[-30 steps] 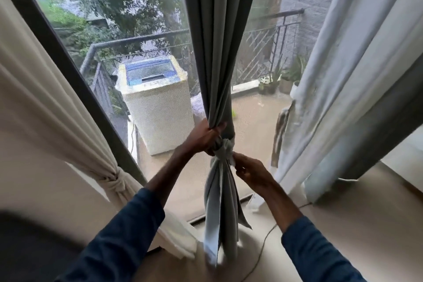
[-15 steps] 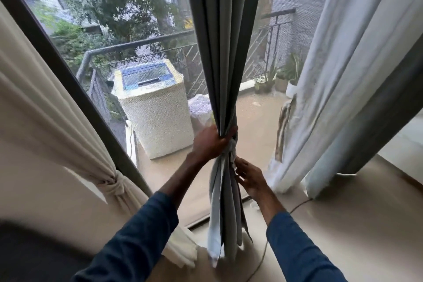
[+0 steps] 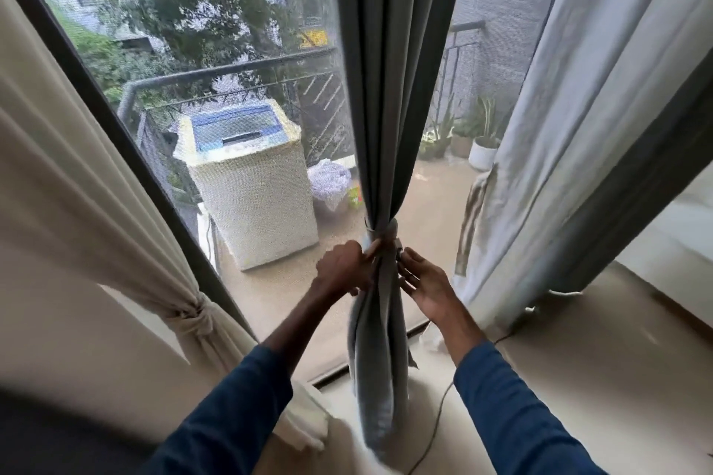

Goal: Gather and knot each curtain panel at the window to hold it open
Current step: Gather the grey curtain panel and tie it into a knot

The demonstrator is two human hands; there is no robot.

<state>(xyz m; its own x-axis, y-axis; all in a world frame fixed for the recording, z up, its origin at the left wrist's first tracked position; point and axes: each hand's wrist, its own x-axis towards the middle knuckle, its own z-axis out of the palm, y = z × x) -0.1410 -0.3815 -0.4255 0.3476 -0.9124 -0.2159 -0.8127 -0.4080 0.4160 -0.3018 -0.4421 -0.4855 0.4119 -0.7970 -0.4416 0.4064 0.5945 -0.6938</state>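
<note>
The curtain (image 3: 386, 89) hangs in the middle of the window (image 3: 239, 62), tied low. It looks soft and floppy, so grab by the knot (image 3: 382, 233). My left hand (image 3: 345, 268) pinches it there. My right hand (image 3: 426, 281) is open, just touching.

The middle curtain (image 3: 386, 89) hangs straight ahead of you, its knot (image 3: 382, 233) just above your hands. Your left hand (image 3: 341, 266) grips it from the left and your right hand (image 3: 424, 281) touches it from the right. The left curtain (image 3: 77, 185) and right curtain (image 3: 559, 127) flank it. Behind the window (image 3: 96, 100), a washing machine (image 3: 250, 189) stands left of the middle curtain, with potted plants (image 3: 482, 150) to its right.
</note>
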